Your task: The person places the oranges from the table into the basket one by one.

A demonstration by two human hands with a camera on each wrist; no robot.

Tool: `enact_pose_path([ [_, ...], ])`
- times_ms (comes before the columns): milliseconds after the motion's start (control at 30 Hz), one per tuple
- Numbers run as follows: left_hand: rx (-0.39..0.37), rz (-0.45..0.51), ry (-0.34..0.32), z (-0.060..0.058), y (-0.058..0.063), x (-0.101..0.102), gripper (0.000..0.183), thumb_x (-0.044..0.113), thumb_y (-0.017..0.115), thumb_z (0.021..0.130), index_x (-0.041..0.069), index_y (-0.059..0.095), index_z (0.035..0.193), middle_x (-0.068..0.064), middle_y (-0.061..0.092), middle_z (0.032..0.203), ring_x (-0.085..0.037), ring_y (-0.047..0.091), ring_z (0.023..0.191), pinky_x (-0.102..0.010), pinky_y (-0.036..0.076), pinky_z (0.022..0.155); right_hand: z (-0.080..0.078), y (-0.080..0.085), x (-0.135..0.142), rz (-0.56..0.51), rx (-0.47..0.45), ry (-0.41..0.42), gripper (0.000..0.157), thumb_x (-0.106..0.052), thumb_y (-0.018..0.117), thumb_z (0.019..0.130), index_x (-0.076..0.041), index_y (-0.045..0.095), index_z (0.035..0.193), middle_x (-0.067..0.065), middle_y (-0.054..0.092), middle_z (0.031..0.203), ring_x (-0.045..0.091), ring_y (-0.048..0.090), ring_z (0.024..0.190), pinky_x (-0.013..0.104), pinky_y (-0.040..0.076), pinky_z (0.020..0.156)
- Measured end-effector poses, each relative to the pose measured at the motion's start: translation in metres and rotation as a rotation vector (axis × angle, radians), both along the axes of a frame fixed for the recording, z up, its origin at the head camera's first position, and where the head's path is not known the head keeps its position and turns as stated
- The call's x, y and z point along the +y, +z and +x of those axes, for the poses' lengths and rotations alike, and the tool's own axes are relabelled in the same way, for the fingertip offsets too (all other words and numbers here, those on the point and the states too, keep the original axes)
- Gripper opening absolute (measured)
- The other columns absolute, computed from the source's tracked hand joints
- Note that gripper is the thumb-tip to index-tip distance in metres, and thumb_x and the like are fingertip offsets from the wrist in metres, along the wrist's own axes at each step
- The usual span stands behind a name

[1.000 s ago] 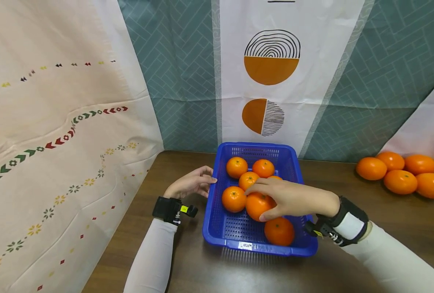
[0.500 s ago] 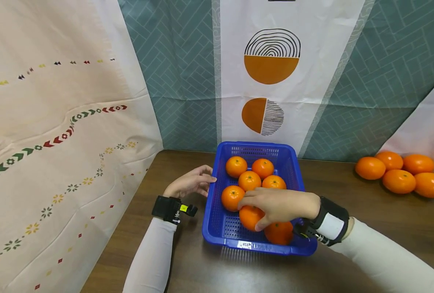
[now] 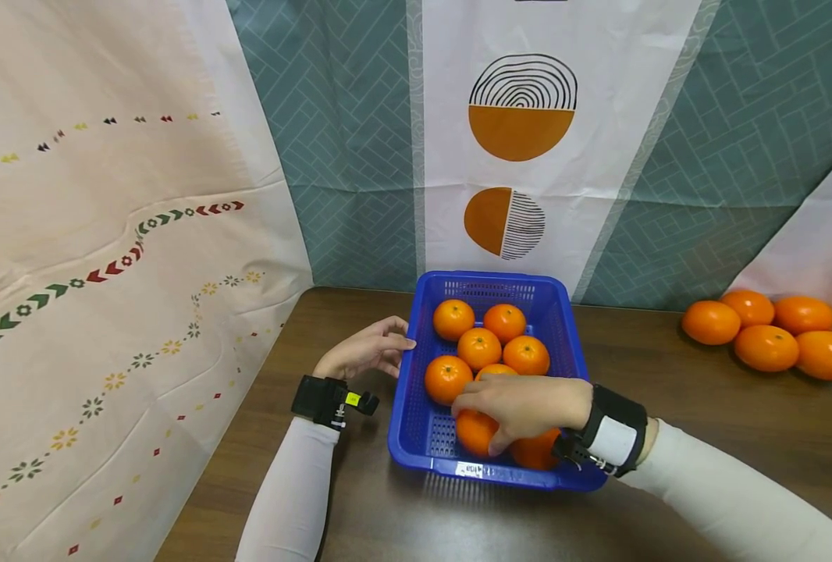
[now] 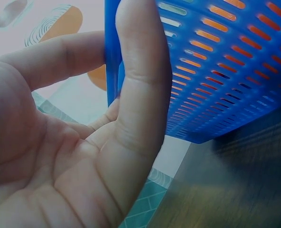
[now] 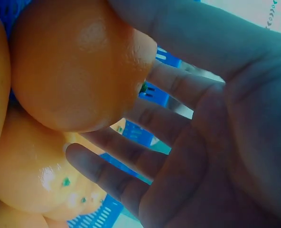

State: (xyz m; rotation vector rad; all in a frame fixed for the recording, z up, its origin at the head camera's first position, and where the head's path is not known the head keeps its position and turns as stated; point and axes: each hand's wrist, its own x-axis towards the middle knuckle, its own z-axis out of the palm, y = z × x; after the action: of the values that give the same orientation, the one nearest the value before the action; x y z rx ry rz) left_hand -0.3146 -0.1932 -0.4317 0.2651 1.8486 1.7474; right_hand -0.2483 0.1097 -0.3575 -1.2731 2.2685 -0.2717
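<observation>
Seven oranges (image 3: 478, 346) in basket (image 3: 423, 437), five outside (image 3: 767, 347).

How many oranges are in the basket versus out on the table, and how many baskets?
Oranges in the basket: 7, one under the right hand.
Oranges on the table: 5, in a pile at the right.
Baskets: 1, with the left hand at its side.
Total: 13 things.

orange (image 3: 475, 432), low in blue basket (image 3: 416, 437)
</observation>
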Motion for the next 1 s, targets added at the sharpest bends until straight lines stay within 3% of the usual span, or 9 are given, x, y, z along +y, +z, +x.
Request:
enact_pose_path([
  [167, -0.006, -0.008, 0.006, 0.000, 0.001, 0.000, 0.032, 0.013, 0.060, 0.104, 0.004, 0.045, 0.130, -0.014, 0.068, 0.100, -0.024, 0.071, 0.078, -0.037, 0.065, 0.074, 0.001, -0.007, -0.005, 0.039, 0.016, 0.000, 0.057, -0.033, 0.085, 0.088, -0.021, 0.062, 0.138, -0.006, 0.061, 0.133, 0.014, 0.056, 0.118, 0.040, 0.048, 0.111],
  [433, -0.010, -0.030, 0.016, -0.002, 0.001, 0.000, 0.032, 0.013, 0.062, 0.104, 0.004, 0.045, 0.129, -0.014, 0.070, 0.098, -0.025, 0.071, 0.078, -0.038, 0.065, 0.075, 0.004, -0.013, -0.011, 0.076, 0.023, -0.003, 0.055, -0.030, 0.086, 0.088, -0.022, 0.064, 0.137, -0.007, 0.060, 0.125, 0.013, 0.056, 0.112, 0.038, 0.050, 0.107],
  [667, -0.012, -0.025, 0.016, 0.000, 0.006, 0.001, 0.029, 0.012, 0.061, 0.104, 0.005, 0.045, 0.128, -0.012, 0.071, 0.096, -0.023, 0.070, 0.076, -0.036, 0.065, 0.073, 0.003, -0.007, -0.006, 0.059, 0.025, -0.019, 0.053, -0.025, 0.082, 0.091, -0.021, 0.062, 0.141, -0.002, 0.061, 0.139, 0.015, 0.057, 0.121, 0.041, 0.050, 0.110],
  [867, -0.011, -0.021, 0.011, 0.000, 0.006, 0.000, 0.028, 0.012, 0.060, 0.104, 0.004, 0.045, 0.127, -0.013, 0.069, 0.096, -0.023, 0.070, 0.076, -0.036, 0.065, 0.073, 0.001, -0.002, -0.001, 0.024, 0.017, -0.024, 0.047, -0.022, 0.079, 0.094, -0.023, 0.063, 0.139, -0.004, 0.062, 0.135, 0.014, 0.056, 0.120, 0.040, 0.051, 0.108],
  [1000, -0.010, -0.021, 0.005, 0.000, 0.005, 0.000, 0.028, 0.011, 0.059, 0.105, 0.004, 0.044, 0.127, -0.012, 0.070, 0.095, -0.023, 0.070, 0.075, -0.036, 0.065, 0.073, -0.001, 0.002, 0.004, -0.018, 0.059, 0.006, 0.042, -0.025, 0.077, 0.096, -0.021, 0.064, 0.136, -0.003, 0.064, 0.132, 0.015, 0.057, 0.119, 0.041, 0.052, 0.106],
])
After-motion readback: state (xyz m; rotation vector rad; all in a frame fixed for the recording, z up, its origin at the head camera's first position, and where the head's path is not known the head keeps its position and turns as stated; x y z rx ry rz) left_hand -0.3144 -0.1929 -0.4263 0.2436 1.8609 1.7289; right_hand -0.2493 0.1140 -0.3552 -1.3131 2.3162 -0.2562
